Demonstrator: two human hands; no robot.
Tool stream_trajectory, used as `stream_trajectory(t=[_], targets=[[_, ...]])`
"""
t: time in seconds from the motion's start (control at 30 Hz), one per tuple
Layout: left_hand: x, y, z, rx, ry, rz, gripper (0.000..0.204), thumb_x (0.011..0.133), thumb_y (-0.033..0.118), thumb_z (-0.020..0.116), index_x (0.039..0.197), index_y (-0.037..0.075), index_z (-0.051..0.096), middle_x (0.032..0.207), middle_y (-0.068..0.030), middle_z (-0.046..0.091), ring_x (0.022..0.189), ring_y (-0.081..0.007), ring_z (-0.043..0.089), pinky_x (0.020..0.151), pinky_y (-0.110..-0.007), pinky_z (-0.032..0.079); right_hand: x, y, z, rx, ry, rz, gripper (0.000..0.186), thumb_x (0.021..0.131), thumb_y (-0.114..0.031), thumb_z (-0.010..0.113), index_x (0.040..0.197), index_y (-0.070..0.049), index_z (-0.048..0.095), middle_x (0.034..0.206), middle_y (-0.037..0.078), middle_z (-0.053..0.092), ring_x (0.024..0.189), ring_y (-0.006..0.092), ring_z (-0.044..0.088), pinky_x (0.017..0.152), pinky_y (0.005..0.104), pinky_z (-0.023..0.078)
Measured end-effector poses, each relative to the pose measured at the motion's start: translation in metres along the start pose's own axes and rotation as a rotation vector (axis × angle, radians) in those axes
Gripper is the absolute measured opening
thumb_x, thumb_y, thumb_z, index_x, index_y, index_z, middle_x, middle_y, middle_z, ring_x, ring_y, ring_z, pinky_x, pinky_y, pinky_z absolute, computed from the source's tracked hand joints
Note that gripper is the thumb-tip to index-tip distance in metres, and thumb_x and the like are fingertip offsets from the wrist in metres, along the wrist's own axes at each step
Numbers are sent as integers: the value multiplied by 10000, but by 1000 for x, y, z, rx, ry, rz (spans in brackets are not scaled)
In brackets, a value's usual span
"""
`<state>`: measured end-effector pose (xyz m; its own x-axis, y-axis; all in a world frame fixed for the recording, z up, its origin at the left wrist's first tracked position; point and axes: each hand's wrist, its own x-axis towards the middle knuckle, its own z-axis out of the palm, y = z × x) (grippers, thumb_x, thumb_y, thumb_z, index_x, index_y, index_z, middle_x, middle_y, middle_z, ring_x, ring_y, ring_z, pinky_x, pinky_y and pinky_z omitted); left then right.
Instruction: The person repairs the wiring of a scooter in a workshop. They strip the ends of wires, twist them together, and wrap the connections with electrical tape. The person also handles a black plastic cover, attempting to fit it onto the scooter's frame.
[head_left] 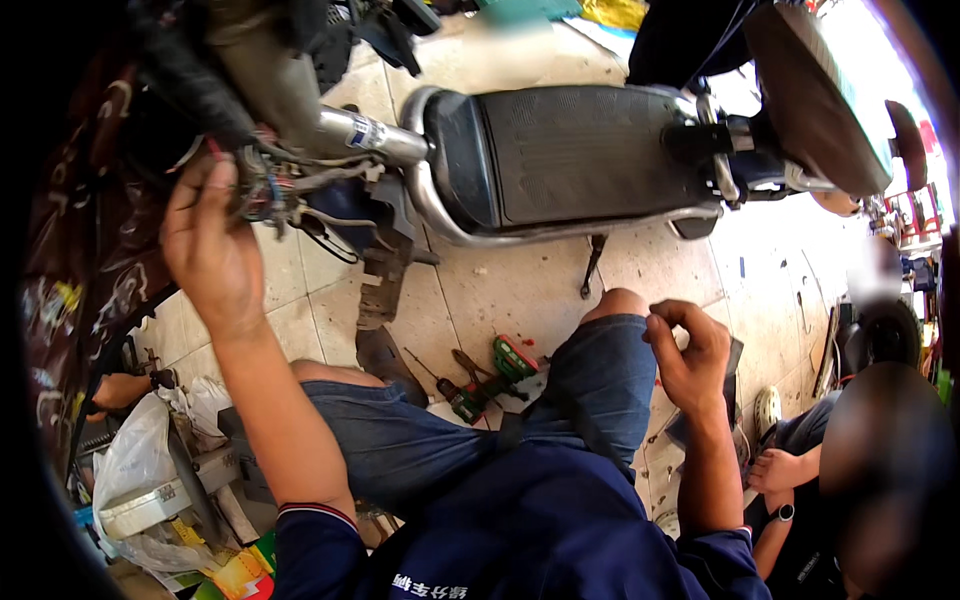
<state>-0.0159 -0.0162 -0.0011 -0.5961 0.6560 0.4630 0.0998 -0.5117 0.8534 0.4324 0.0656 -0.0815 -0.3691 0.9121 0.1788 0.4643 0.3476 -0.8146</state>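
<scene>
Reaching up, my left hand (210, 245) is pressing curled fingers into the wire bundle (275, 185) beside the scooter's steel tube (370, 133); tugging risks tearing a lead. My right hand (690, 350), over my knee, is pinching something too small to identify; it may drop.

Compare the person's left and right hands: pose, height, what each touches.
The left hand is raised, fingers in the wiring bundle at the scooter's front; the right hand sits lower, beside the knee, clear of the scooter.
The left hand's fingers reach into the wires; the right hand's curl into a pinch, whether around something small I cannot tell.
Both are bare, on forearms bare below rolled dark blue sleeves.
</scene>
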Motion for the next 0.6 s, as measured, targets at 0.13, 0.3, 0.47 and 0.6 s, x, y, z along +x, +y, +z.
stream_trajectory(t=[0.13,0.3,0.47,0.6], targets=[[0,2,-13,11,25,16,277,1052,86,538,1256,-87,611,1156,-165,704,1019,-227,681,923,-377,556,15,35,28,150,-66,144,104,930,-32,674,997,47,683,809,114,709,704,170,681,702,305,548],[1,-3,-34,158,204,80,353,1058,122,514,1319,-105,584,1239,-159,680,1131,-212,645,1024,-354,495,29,134,95,260,-192,365,303,920,-51,679,1207,36,640,897,94,730,838,158,691,770,303,553],[8,9,-48,183,91,61,320,1075,134,523,1288,-89,608,1231,-161,671,1142,-221,641,1046,-375,486,7,220,154,124,-332,501,278,844,-118,738,1057,52,686,866,129,730,811,199,691,767,347,555],[7,9,-53,231,113,73,336,1076,146,526,1322,-74,592,1273,-168,657,1167,-266,638,1090,-406,481,-23,262,170,124,-363,691,254,836,-226,771,841,21,713,721,119,695,699,220,666,678,374,534]])
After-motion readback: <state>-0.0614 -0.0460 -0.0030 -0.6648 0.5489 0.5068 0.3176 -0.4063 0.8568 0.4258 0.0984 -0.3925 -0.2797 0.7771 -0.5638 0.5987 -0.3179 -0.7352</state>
